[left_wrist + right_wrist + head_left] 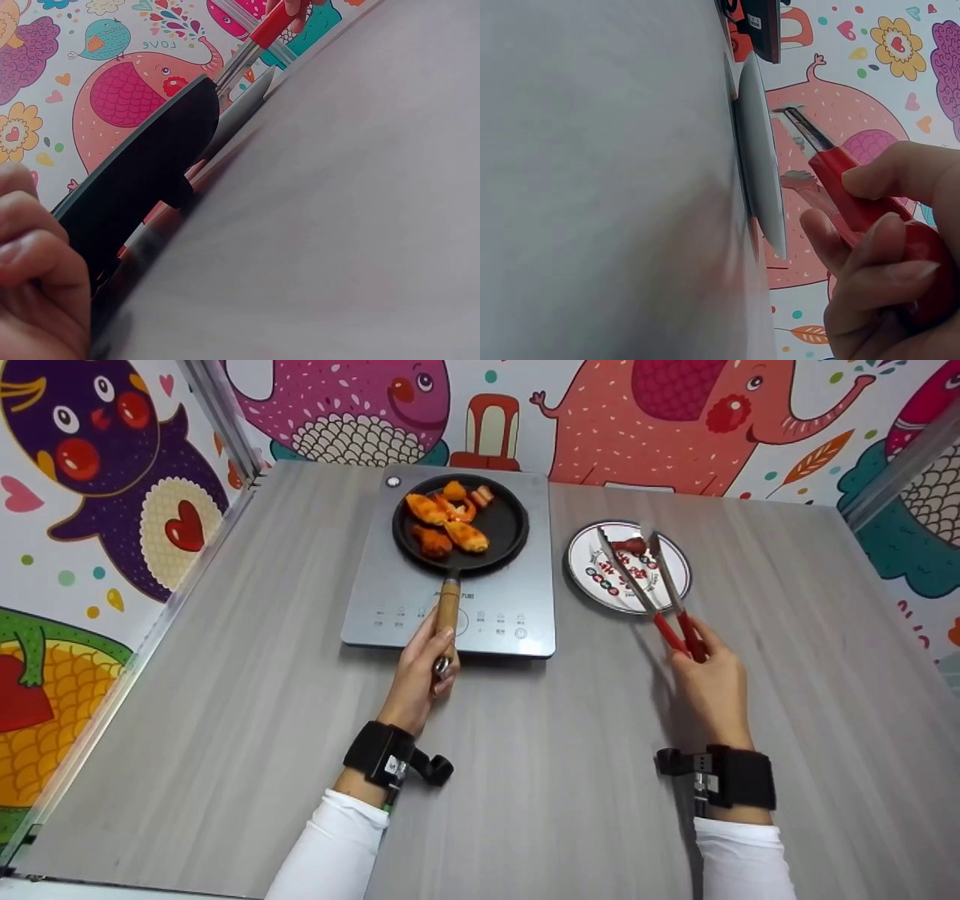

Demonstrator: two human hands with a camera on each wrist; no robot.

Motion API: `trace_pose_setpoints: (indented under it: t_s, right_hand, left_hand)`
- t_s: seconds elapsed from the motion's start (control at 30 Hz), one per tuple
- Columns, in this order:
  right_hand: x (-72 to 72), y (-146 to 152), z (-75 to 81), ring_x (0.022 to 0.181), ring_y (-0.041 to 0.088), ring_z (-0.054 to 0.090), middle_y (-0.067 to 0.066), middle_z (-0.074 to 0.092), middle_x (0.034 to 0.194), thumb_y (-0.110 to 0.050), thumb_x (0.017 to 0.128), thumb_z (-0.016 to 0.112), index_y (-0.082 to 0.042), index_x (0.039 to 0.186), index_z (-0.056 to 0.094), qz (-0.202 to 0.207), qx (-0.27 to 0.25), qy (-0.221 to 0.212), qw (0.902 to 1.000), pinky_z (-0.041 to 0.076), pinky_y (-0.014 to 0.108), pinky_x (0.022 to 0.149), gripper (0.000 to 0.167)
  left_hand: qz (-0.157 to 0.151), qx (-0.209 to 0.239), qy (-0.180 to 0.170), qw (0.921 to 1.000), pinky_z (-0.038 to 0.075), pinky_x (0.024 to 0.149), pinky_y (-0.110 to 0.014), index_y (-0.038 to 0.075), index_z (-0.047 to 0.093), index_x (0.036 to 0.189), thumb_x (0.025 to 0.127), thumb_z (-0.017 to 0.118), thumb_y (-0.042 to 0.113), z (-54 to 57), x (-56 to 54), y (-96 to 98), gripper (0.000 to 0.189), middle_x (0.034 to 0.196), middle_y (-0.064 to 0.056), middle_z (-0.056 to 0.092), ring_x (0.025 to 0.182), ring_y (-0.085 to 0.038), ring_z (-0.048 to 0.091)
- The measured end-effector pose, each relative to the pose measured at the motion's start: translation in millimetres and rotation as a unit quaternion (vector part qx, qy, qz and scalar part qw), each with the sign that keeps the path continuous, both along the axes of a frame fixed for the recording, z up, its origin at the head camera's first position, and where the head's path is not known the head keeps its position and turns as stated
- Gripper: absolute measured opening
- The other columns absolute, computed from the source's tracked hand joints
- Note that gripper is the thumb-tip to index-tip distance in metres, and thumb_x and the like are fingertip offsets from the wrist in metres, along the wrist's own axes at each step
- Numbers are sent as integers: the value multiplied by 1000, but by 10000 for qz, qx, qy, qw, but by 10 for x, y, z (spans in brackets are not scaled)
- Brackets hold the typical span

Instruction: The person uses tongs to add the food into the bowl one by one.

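Note:
My left hand [421,671] grips the wooden handle [448,607] of a black frying pan [511,529]. Several orange-brown food pieces [466,537] lie in the pan, among them a curled, shrimp-like one [463,512] and a small striped one [481,496]. In my right hand [712,682] are metal tongs [634,587] with red handles. Their arms are spread over a white patterned plate [576,561], one tip on each side of a dark red-brown food piece [628,545]. In the right wrist view, fingers and thumb wrap the red handles [855,199], beside the plate's edge [761,150].
Beneath the pan is a silver induction cooktop [367,619] with touch controls along its front. The plate stands to its right on the grey wood-grain table [555,780]. Walls with cartoon animals [645,427] enclose the back and sides.

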State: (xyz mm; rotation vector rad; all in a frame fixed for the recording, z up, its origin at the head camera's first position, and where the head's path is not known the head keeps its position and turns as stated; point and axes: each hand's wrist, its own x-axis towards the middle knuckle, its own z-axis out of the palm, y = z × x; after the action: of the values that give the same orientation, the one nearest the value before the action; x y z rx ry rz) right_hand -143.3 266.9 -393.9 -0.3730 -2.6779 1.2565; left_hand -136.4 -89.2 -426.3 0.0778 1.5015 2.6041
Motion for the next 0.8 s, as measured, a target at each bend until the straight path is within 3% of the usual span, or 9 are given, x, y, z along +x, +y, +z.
trace_pose_setpoints:
  t_s: [0.3,0.8]
  right_hand:
    - [-9,17,-16,105,28,48,17,53,120,-11,80,52,-14,136,40,156,286,106,9994,40,40,84,57]
    - [19,-9,-1,109,26,45,14,49,126,-14,82,53,-17,136,39,112,235,100,9996,38,39,87,56]
  left_hand:
    - [-39,-4,-8,10000,24,35,-15,30,29,139,87,57,33,-6,6,-10,59,63,1,39,47,-8,35]
    - [-33,85,19,10000,25,35,-14,29,30,139,87,58,31,-7,-1,-12,59,65,2,39,48,-8,34]
